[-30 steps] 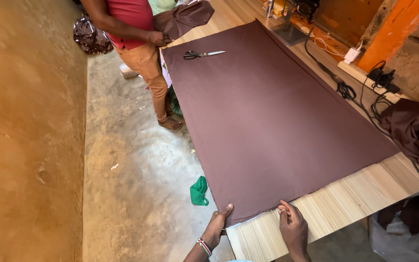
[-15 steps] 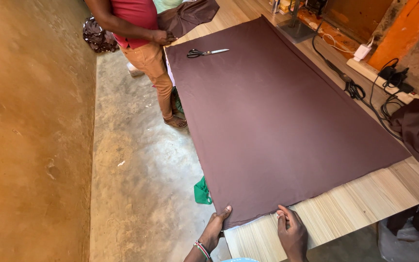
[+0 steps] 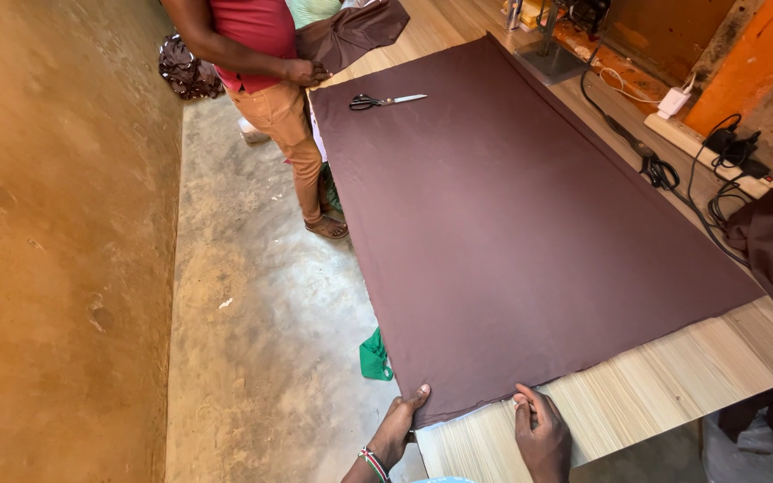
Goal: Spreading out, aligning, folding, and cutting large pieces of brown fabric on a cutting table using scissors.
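**Cloth squared to the table's near edge**

Wooden table [image 3: 673, 385], earth walls. My left hand [image 3: 397, 427] and right hand [image 3: 543, 434] pinch the brown cloth [image 3: 512, 233] hem, as before; scissors [image 3: 385, 101] lie far off.

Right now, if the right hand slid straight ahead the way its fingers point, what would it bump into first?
The right hand already rests at the near edge of the brown cloth, so it would slide straight onto it. Past that edge the cloth looks bare; the scissors lie far off to the left.
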